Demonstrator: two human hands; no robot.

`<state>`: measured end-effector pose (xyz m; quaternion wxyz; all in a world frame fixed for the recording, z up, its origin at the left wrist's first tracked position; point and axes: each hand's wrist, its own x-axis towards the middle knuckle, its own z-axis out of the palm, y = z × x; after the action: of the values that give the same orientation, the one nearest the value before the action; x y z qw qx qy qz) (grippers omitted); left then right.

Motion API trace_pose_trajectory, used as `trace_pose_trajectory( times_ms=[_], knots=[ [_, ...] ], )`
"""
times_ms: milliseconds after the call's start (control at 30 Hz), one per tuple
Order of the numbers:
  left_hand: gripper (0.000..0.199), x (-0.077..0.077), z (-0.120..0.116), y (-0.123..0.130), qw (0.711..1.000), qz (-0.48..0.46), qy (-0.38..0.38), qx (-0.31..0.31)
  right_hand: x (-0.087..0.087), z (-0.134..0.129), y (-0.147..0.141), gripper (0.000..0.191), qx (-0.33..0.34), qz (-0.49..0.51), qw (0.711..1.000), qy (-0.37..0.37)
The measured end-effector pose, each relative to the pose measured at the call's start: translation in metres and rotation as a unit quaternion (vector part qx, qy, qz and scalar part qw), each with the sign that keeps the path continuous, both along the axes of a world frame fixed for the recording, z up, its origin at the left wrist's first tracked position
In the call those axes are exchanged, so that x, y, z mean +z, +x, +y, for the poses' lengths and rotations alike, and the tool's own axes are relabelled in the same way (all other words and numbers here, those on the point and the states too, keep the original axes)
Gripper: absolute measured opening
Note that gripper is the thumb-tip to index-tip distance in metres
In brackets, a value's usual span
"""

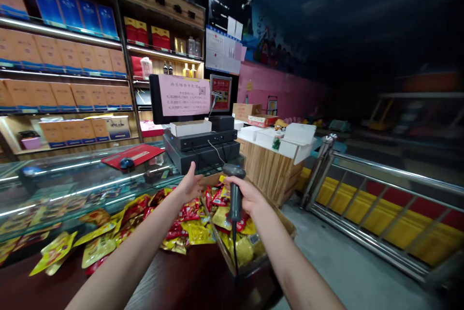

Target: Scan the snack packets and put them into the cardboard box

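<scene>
My right hand [249,196] grips the handle of a dark barcode scanner [236,203], its head at the top and its cord hanging down. Below it stands an open cardboard box [286,223] with red and yellow snack packets [220,219] inside. At the box's far left corner is my left hand [190,186], thumb up and fingers apart; nothing shows in it. Whether it touches the box I cannot tell. A loose heap of similar packets [197,232] lies left of the box, partly behind my left forearm.
Ahead on the glass counter [83,174] are a cash drawer [203,153], a monitor with a pink notice [184,95], and a red folder [133,156] with a mouse [126,163]. Shelves of boxed goods [65,53] stand left. A metal railing [380,174] runs along the right.
</scene>
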<state>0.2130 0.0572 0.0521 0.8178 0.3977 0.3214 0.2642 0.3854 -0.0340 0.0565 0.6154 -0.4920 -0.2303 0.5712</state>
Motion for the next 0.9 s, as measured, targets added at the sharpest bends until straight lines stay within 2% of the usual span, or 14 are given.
trace_pose_trajectory(
  times_ms=[100,233,333,433,567,700,900],
  knots=[
    [0.095,0.003,-0.002,-0.046,0.998,0.016,0.013,0.058,-0.007,0.009,-0.03,0.016,0.048,0.012,0.999,0.001],
    [0.089,0.001,-0.009,-0.108,0.996,0.0,-0.001,0.094,-0.013,0.013,-0.076,0.013,0.118,0.035,0.992,0.002],
    [0.084,-0.007,-0.017,-0.146,0.992,-0.019,-0.021,0.125,-0.02,0.014,-0.109,0.013,0.144,0.043,0.988,-0.021],
    [0.081,-0.021,-0.026,-0.173,0.988,-0.052,-0.024,0.146,-0.032,0.015,-0.133,0.015,0.15,0.056,0.986,-0.037],
    [0.076,-0.042,-0.036,-0.189,0.983,-0.066,-0.008,0.168,-0.054,0.018,-0.153,0.017,0.155,0.057,0.985,-0.041],
    [0.065,-0.057,-0.036,-0.188,0.979,-0.036,0.006,0.199,-0.073,0.02,-0.163,0.02,0.13,0.024,0.99,-0.045],
    [0.054,-0.075,-0.023,-0.174,0.977,0.023,0.028,0.212,-0.085,0.03,-0.175,0.023,0.103,-0.025,0.993,-0.053]
  ],
)
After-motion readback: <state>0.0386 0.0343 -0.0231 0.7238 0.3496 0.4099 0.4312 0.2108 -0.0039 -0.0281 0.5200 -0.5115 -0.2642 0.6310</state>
